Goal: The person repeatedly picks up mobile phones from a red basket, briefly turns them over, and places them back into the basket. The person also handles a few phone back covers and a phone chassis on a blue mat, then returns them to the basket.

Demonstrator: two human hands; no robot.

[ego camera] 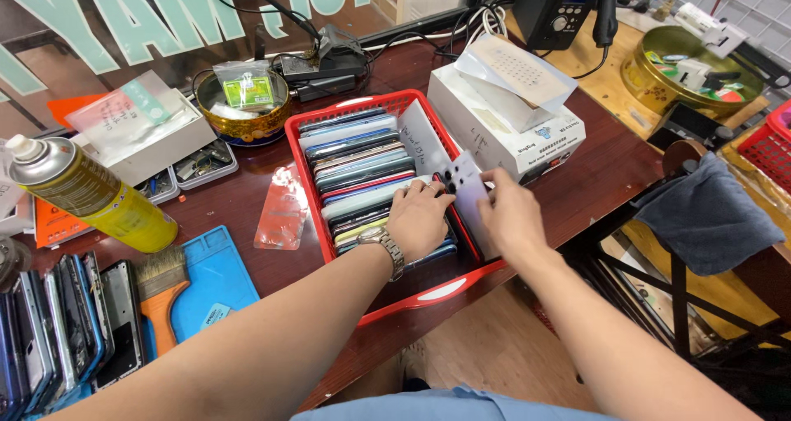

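Note:
A red plastic basket (372,106) sits on the dark wooden table, packed with several phone back covers standing on edge in a row (362,159). My left hand (418,220), with a metal watch on the wrist, rests on the near end of that row, fingers spread over the covers. My right hand (509,213) grips a pale lilac back cover (466,192) with camera holes, held upright at the basket's right side. A white paper sheet (422,142) leans inside the basket behind it.
White boxes (503,116) stand right of the basket. A yellow spray can (91,192), brush (161,293), blue mat (218,273) and upright phone frames (66,322) lie left. A gold bowl (245,124) sits behind. A chair with a grey cloth (709,215) stands right.

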